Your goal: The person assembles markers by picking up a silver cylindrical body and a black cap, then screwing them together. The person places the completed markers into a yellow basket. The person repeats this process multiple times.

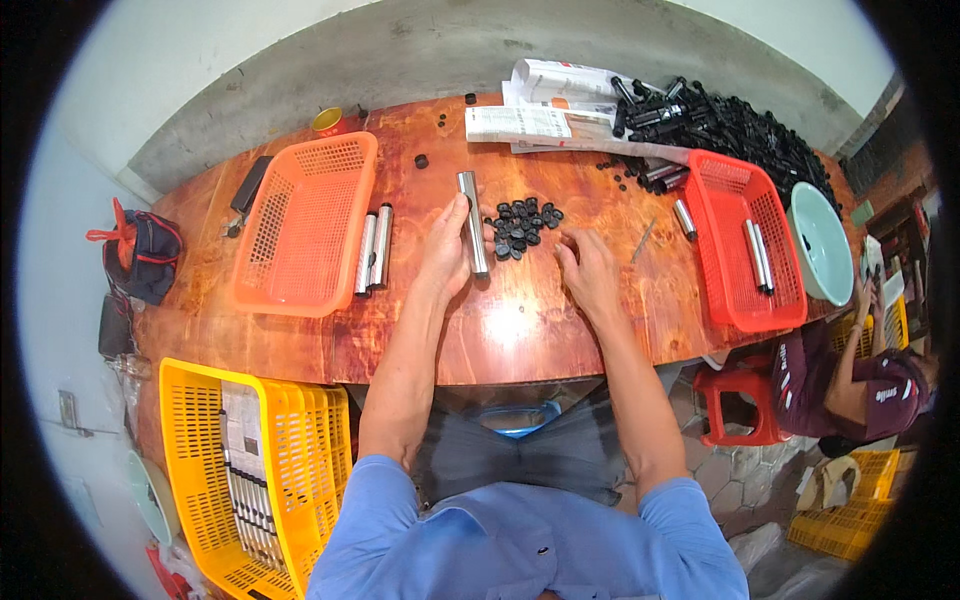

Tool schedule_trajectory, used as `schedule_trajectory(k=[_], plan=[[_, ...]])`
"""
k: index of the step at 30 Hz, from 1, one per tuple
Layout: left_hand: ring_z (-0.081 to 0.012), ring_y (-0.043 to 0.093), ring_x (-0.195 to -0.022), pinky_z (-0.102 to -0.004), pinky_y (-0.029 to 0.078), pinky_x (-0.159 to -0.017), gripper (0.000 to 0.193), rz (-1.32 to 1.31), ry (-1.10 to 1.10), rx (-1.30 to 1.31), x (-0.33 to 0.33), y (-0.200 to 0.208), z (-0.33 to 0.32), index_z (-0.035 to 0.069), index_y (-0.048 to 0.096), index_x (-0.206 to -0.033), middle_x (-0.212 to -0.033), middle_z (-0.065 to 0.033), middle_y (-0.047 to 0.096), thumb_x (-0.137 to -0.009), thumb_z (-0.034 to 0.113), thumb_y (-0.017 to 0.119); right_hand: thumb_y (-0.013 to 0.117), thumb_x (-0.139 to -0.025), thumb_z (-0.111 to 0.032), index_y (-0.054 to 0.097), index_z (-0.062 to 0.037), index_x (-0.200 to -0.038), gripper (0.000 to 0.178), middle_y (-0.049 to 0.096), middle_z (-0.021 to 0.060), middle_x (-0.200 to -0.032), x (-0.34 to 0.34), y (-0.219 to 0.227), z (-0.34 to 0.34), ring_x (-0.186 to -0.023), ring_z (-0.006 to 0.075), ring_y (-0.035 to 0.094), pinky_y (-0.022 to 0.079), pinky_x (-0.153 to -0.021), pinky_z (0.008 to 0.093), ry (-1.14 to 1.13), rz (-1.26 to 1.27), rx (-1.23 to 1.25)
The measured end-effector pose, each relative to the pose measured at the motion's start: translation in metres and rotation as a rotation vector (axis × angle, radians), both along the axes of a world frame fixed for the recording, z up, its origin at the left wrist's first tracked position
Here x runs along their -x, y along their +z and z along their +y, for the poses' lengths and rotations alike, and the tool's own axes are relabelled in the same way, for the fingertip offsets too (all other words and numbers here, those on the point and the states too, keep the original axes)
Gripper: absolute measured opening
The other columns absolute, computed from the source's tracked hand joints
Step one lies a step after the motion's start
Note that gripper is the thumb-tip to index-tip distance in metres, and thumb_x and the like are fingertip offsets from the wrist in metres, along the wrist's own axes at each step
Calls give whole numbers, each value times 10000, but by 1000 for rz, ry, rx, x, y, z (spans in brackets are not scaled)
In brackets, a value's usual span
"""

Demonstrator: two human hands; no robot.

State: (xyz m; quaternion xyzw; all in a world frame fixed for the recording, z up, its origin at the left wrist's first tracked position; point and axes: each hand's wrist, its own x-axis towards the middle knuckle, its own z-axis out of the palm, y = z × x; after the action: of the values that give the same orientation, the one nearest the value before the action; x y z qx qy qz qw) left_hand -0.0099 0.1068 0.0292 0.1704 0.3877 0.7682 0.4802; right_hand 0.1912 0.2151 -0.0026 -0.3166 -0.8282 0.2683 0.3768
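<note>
My left hand (pixel 447 243) is closed round a shiny metal tube (pixel 474 232), which stands nearly lengthwise away from me and has a dark lower end. A heap of small black caps (pixel 522 226) lies on the table just right of the tube. Beside that heap, my right hand (pixel 590 270) rests low over the wood with its fingers bent together; whatever is between them, if anything, is hidden. To the left of my left hand, a few silver tubes with black ends (pixel 380 248) lie side by side against an orange basket (pixel 308 225).
At right, a red basket (pixel 735 290) holds silver tubes, with a pale green basin (pixel 822 245) beside it. Black parts (pixel 740 135) and papers (pixel 545 125) cover the back right. A yellow crate (pixel 190 470) of tubes stands lower left. A co-worker (pixel 850 390) sits at right.
</note>
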Motion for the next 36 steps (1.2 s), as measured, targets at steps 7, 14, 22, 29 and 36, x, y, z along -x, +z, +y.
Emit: schedule_trajectory(k=[7,14,22,29,36], plan=[[-158,608,-772,-315,533,-680,263,28,-60,96,-35,4,-44,43,549,-1075,-933,-75,617,-1090,292,465,669,-881,-115,662,-19,-1112,250,683,180,-1005,-4,-5,5,-950,374,666,523,-821,441,0,6,1],[-177,622,-759,-328,552,-681,255,68,-48,218,-59,-8,-79,15,571,-1155,-955,-101,642,-1069,247,510,672,-886,-124,666,-29,-1061,199,673,159,-999,-4,-9,3,-930,347,666,520,-793,428,27,-43,-19],[-278,645,-837,-385,525,-765,354,1473,-19,301,-78,-3,-68,-20,549,-1283,-1003,-154,662,-989,165,615,683,-893,-150,687,-19,-1034,192,684,140,-937,-6,-2,-1,-838,303,674,520,-736,402,128,93,120],[-297,597,-990,-405,470,-842,452,2007,-85,288,-92,-8,-55,9,561,-1288,-1073,-139,628,-886,163,700,684,-897,-134,719,34,-1016,208,703,107,-961,-29,23,-1,-885,178,654,515,-786,317,448,-80,635],[-296,603,-990,-408,487,-874,470,1971,36,192,-97,-22,-55,24,610,-1254,-1082,-124,641,-820,117,763,690,-870,-73,718,27,-1000,167,678,104,-959,-46,24,-7,-909,201,648,510,-816,319,480,-72,569]])
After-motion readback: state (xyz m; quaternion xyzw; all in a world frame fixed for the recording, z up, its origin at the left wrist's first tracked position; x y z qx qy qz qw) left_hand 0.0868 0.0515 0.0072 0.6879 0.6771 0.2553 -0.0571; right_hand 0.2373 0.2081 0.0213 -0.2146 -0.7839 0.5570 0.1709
